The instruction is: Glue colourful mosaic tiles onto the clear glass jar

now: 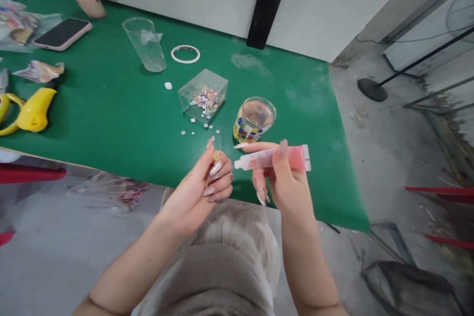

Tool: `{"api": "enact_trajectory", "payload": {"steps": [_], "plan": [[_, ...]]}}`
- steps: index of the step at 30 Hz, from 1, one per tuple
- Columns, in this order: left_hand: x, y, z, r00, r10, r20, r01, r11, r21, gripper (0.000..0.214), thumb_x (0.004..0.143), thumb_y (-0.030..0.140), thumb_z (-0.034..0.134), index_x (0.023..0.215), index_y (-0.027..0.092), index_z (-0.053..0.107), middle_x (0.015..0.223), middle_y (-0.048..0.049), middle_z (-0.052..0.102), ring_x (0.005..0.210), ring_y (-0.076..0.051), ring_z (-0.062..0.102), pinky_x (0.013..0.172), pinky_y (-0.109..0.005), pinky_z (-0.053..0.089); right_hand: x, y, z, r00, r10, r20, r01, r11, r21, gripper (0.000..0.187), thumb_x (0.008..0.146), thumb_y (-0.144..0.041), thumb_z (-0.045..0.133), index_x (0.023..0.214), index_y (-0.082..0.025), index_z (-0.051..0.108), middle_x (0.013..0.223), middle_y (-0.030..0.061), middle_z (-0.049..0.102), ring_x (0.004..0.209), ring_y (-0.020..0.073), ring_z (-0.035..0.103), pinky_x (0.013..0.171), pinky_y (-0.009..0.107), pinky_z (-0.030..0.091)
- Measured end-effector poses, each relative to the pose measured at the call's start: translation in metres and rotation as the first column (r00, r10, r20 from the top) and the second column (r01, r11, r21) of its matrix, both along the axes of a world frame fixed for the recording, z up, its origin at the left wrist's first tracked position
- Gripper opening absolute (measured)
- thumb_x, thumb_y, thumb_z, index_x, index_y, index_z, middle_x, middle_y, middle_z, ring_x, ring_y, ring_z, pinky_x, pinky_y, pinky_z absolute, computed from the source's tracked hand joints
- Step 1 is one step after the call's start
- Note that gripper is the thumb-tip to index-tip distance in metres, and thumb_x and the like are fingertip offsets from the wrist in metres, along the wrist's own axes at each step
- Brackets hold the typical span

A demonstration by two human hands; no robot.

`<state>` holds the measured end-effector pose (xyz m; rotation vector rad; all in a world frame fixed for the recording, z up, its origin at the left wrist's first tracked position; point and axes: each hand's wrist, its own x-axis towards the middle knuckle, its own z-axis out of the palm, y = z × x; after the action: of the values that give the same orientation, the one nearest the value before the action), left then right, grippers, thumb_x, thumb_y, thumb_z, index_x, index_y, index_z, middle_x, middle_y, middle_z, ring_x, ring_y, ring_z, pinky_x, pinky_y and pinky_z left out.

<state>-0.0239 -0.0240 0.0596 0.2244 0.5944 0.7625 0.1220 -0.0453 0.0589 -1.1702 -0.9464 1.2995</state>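
Observation:
Between thumb and fingers my right hand [283,177] grips a small tube [259,159] with pink contents, its narrow white tip pointing left. My left hand [202,182] has its fingers curled in, with a tiny yellow flower-like piece [216,156] at the index finger and thumb. Just beyond the tube stands a glass [255,118] covered with coloured mosaic tiles on its lower part. A clear plastic box [203,94] holding small tiles and sequins sits to its left. Several tiny star and square pieces [206,126] lie loose in front of the box.
Farther back are a clear plastic cup [146,47] and a white ring [185,54]. On the left lie yellow-handled scissors [33,111], a phone [62,34] and plastic packets [18,27]. A black slab [265,14] leans against the wall. The green table [307,108] ends at the right.

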Motion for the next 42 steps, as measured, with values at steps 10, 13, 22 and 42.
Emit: {"api": "enact_trajectory", "payload": {"steps": [10, 13, 22, 42], "plan": [[-0.0012, -0.0017, -0.0015, 1.0, -0.003, 0.001, 0.003, 1.0, 0.008, 0.043, 0.088, 0.044, 0.053, 0.059, 0.016, 0.038, 0.052, 0.0088, 0.026, 0.04, -0.003, 0.014, 0.037, -0.014, 0.025, -0.004, 0.0, 0.0003, 0.997, 0.037, -0.075, -0.036, 0.999, 0.009, 0.04, 0.087, -0.057, 0.046, 0.094, -0.025, 0.069, 0.041, -0.0062, 0.049, 0.031, 0.007, 0.04, 0.03, 0.018, 0.031], [-0.0014, -0.0015, -0.0007, 1.0, -0.014, 0.009, 0.014, 1.0, 0.004, 0.044, 0.089, 0.045, 0.05, 0.059, 0.016, 0.038, 0.052, 0.0083, 0.025, 0.04, -0.003, 0.014, 0.037, -0.015, 0.024, -0.0022, 0.0015, -0.0004, 0.991, 0.031, -0.132, -0.026, 0.999, 0.041, 0.06, 0.085, -0.069, 0.033, 0.085, -0.023, 0.07, 0.043, -0.0032, 0.048, 0.034, 0.0086, 0.041, 0.031, 0.02, 0.031], [-0.0022, -0.0009, -0.0013, 1.0, -0.014, -0.001, 0.014, 1.0, -0.021, 0.043, 0.087, 0.044, 0.054, 0.058, 0.016, 0.039, 0.052, 0.0086, 0.026, 0.039, -0.003, 0.018, 0.037, -0.014, 0.027, 0.0008, 0.0033, 0.0032, 0.995, -0.063, -0.08, 0.059, 0.997, -0.042, 0.072, 0.086, -0.07, 0.02, 0.072, -0.021, 0.07, 0.039, 0.0002, 0.048, 0.032, 0.0112, 0.041, 0.028, 0.024, 0.03], [-0.0031, 0.0012, 0.0006, 1.0, -0.004, 0.014, 0.004, 1.0, -0.03, 0.044, 0.092, 0.043, 0.044, 0.058, 0.015, 0.037, 0.055, 0.0078, 0.021, 0.042, -0.005, 0.009, 0.038, -0.017, 0.021, 0.0002, 0.0047, -0.0018, 0.988, -0.094, -0.126, 0.096, 0.995, 0.011, 0.079, 0.082, -0.075, 0.016, 0.093, -0.018, 0.069, 0.044, 0.001, 0.059, 0.029, 0.0121, 0.048, 0.028, 0.025, 0.033]]}}
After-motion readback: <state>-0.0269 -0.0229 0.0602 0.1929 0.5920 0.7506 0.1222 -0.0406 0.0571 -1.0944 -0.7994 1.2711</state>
